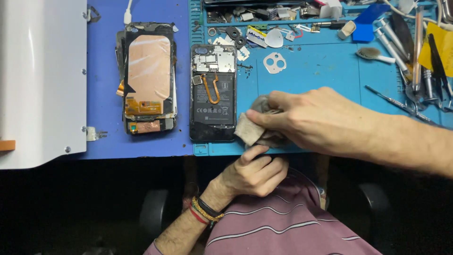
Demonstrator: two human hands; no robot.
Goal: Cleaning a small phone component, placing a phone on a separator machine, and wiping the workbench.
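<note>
Two phones opened up, cleanup looks midway.
Right hand [321, 120] pinching grey cloth [257, 125] on blue mat [321, 71], just right of open phone [213, 92] w/ battery showing; left hand [255, 172] curled loosely below the phone, holding nothing. Back not refitted yet, 2nd stripped phone [148, 78] further left.

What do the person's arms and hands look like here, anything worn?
Both hands are bare: no gloves, no rings visible. The left hand has a stack of bands at the wrist: black, gold beaded, and red thread. The right hand and forearm are bare, with no watch or band in view. No sleeves reach the forearms; a maroon shirt with thin pale stripes shows below.
</note>
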